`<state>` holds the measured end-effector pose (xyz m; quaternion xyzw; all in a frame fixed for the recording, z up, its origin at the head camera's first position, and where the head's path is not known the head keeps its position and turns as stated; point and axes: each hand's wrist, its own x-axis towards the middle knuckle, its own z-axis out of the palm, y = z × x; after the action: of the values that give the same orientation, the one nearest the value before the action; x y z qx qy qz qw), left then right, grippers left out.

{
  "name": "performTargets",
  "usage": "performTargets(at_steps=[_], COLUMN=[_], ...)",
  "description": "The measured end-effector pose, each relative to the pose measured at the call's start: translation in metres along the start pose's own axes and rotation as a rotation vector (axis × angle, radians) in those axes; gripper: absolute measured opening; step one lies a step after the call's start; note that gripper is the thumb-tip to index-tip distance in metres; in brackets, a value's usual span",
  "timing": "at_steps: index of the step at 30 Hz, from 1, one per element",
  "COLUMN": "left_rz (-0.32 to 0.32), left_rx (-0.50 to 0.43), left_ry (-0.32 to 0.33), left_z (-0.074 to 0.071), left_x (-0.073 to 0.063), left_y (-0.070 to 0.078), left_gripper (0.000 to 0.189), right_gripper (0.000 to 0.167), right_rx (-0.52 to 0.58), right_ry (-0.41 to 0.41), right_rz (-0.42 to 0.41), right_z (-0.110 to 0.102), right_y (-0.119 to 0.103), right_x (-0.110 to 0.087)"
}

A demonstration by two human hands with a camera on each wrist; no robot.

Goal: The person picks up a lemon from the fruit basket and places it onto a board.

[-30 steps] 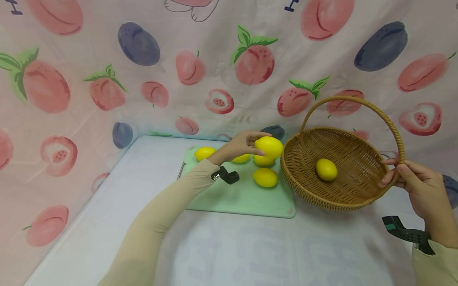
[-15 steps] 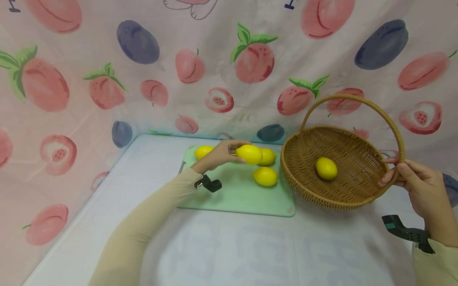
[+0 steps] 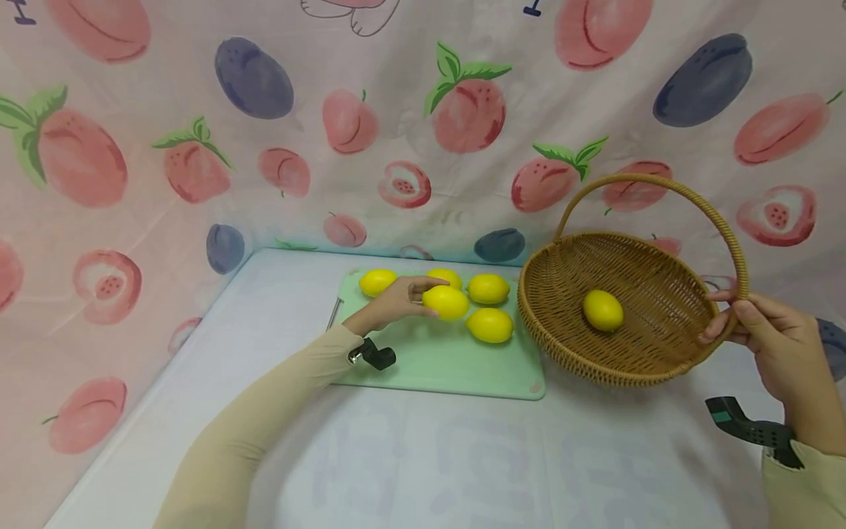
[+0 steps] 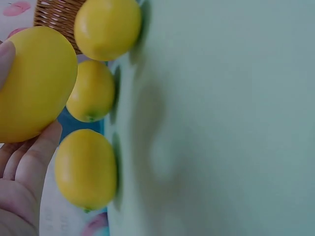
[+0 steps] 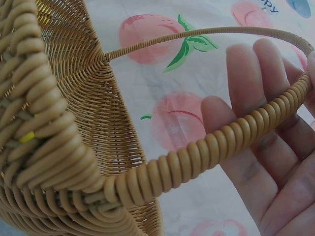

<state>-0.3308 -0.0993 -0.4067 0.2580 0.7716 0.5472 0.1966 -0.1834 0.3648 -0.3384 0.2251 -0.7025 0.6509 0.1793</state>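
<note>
My left hand (image 3: 396, 301) pinches a yellow lemon (image 3: 446, 303) between thumb and fingers, over the pale green cutting board (image 3: 423, 360). In the left wrist view the held lemon (image 4: 39, 83) appears apart from the board, with a shadow on the surface. Behind and right of it lie a lemon (image 3: 444, 278), partly hidden, another lemon (image 3: 488, 289) and a nearer lemon (image 3: 490, 325). One more lemon (image 3: 378, 283) sits at the board's far left corner. My right hand (image 3: 783, 345) grips the handle of a tilted wicker basket (image 3: 562, 345), which has one lemon (image 3: 603, 311) inside.
Beneath the board is a white-covered table (image 3: 423, 455). A fruit-patterned cloth (image 3: 370, 191) hangs behind it. The basket stands against the board's right side, its arched handle (image 3: 687, 192) rising above the rim. A thin metal handle (image 3: 335, 313) edges the board's left side.
From beside the basket, my left hand has moved left and nearer with the lemon, uncovering the lemons behind. The right hand and basket have stayed in place.
</note>
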Motion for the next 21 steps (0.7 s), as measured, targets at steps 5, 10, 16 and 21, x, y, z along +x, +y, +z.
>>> performTargets(at_steps=[5,10,16,21], left_rz=[-0.015,-0.006,0.015,0.003], left_rx=[0.05,0.065,0.062,0.047], left_ry=[0.007,-0.01,-0.022,-0.023], left_z=[0.0,0.0,0.001,0.002], left_x=[-0.002,-0.003,-0.003,-0.002], left_y=[-0.009,-0.019,-0.029,-0.033], left_gripper=[0.06,0.061,0.06,0.06], right_gripper=[0.029,0.028,0.027,0.028], right_rx=[-0.003,-0.004,0.004,0.029], right_ry=[0.002,0.004,0.008,0.002], right_rz=[-0.002,-0.005,-0.005,-0.015], right_z=[0.001,0.001,0.002,0.002], right_y=[0.0,-0.001,-0.001,0.0], right_x=[0.0,0.0,0.0,0.0])
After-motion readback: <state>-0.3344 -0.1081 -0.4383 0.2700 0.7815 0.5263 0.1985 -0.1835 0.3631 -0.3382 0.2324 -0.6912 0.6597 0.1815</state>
